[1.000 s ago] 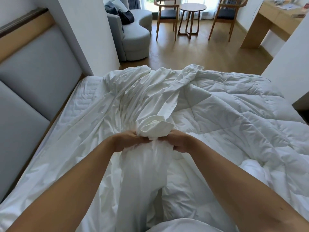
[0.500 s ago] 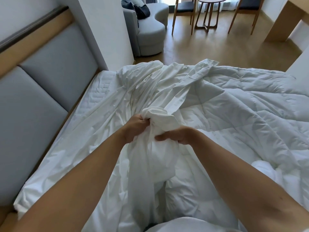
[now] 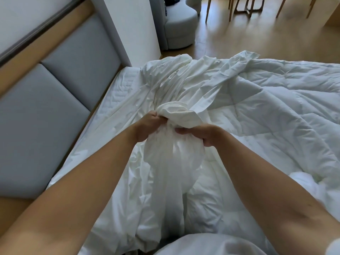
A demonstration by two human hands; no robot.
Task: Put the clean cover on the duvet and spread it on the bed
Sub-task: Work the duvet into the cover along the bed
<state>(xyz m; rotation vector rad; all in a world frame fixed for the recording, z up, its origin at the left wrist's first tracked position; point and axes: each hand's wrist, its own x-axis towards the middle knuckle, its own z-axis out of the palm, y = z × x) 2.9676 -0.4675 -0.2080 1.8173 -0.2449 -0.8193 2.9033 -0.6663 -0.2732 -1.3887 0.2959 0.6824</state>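
As hands point(image 3: 148, 126) point(image 3: 202, 134) grip bunched cover point(image 3: 176, 115), duvet point(image 3: 272, 111) lies on bed point(image 3: 125, 85).

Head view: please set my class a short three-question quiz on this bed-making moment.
1. True or false: the left hand and right hand both grip the bunched cover.
2. The duvet lies mostly: A to the person's left, B to their right, C on the floor.
3. Fill in: the headboard panels are ___.
Key: 1 true; 2 B; 3 grey.
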